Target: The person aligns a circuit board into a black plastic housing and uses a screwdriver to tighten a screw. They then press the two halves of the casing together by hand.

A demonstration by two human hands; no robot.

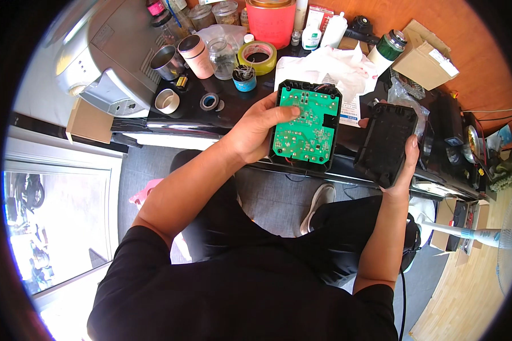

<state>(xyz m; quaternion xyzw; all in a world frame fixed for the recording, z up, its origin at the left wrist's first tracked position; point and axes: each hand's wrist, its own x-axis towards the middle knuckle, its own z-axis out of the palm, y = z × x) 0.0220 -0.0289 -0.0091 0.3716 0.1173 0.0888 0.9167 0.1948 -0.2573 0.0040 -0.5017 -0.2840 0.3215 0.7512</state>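
Observation:
My left hand (261, 128) grips a black plastic housing half (275, 146) by its left side. Inside that housing sits a green circuit board (310, 128) facing up, with the thumb pressed on its upper left part; the other fingers are hidden beneath. To the right, my right hand (404, 167) holds a matching black plastic cover (385, 145), thumb along its right edge and fingertips showing at its upper left. A gap separates the two black parts, both held above the near edge of the black desk (193, 122).
A silver-grey machine (114, 62) stands at the left. Along the desk's back are a pink tumbler (195, 55), a glass jar (221, 58), a yellow tape roll (257, 57), a red container (271, 23), a white plastic bag (335, 71), a green thermos (388, 50) and a cardboard box (424, 57).

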